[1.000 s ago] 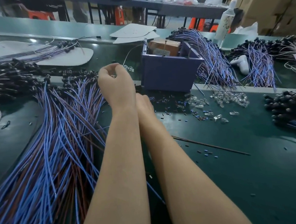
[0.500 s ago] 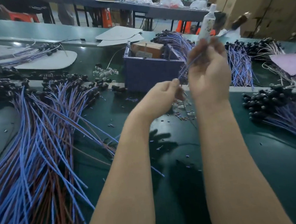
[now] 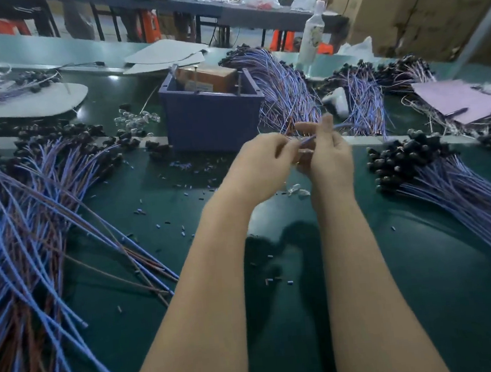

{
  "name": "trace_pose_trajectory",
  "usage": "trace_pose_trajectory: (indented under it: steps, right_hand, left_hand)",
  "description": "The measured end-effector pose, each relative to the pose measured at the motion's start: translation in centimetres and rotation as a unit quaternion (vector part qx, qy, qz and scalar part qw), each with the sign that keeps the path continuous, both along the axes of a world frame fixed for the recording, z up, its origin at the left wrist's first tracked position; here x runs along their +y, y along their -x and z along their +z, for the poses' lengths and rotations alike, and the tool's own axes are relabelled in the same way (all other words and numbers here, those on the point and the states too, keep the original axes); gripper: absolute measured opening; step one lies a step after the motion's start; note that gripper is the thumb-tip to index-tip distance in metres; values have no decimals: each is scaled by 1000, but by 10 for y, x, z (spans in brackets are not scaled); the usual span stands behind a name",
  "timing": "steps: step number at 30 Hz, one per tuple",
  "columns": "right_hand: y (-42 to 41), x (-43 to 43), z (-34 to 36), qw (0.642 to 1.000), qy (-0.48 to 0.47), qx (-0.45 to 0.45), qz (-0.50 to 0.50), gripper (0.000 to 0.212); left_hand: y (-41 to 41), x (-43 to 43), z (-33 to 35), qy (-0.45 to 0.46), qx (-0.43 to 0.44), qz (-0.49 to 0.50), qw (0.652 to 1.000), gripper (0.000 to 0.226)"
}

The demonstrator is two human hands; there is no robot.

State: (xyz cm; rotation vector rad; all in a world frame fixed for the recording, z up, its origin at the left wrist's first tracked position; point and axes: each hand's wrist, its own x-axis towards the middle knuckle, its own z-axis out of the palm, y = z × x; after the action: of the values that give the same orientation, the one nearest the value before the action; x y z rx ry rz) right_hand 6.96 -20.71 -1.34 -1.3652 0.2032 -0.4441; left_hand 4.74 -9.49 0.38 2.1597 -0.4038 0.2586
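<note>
— Grip check: you hold one thin blue wire (image 3: 313, 139) up off the green table (image 3: 425, 258), between both hands. Which fingers have it?

— Both sets. Your left hand (image 3: 262, 166) pinches its near end with curled fingertips. Your right hand (image 3: 330, 159) curls thumb and fingers round it as well, and the wire runs on past that pinch, up and to the right. Its far tip is blurred, so I cannot tell you what sits on it.

— What lies under your grip?

— A few clear beads (image 3: 297, 191) on the table, directly below your hands and apart from them, with small blue and black offcuts (image 3: 180, 164) scattered farther left.

— And beyond it?

— The purple box (image 3: 211, 123) stands just behind and left of your left hand, a brown carton (image 3: 206, 77) inside it. Far left of your grip fans the big bundle of blue and brown wires (image 3: 33, 236). Right of it lies the bundle with black caps (image 3: 409, 161), well apart from your right hand.
</note>
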Motion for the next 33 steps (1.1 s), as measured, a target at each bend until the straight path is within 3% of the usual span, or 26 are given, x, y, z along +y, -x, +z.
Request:
trace_pose_trajectory:
  steps: [4, 8, 11, 19, 25, 29, 33]
  right_hand:
    - [4, 7, -18, 991, -129, 38, -27, 46]
    - [4, 20, -20, 990, -53, 78, 102, 24]
    - [8, 27, -24, 983, -38, 47, 174, 13]
    - [4, 10, -23, 987, -159, -16, -28, 16]
    - [5, 7, -20, 968, -241, -34, -66, 14]
    - [7, 17, -22, 990, -137, 16, 28, 10]
    - [8, 22, -23, 998, -14, 9, 68, 15]
  left_hand:
    - [-5, 30, -22, 9, 77, 27, 997, 17]
    - [-10, 25, -34, 58, 66, 75, 993, 12]
    - [-9, 21, -38, 94, 45, 109, 989, 10]
    - [-12, 33, -46, 64, 106, 170, 978, 13]
    - [-12, 32, -44, 51, 122, 146, 980, 22]
    - [-10, 26, -42, 100, 101, 104, 984, 22]
    - [-9, 24, -41, 149, 96, 80, 981, 23]
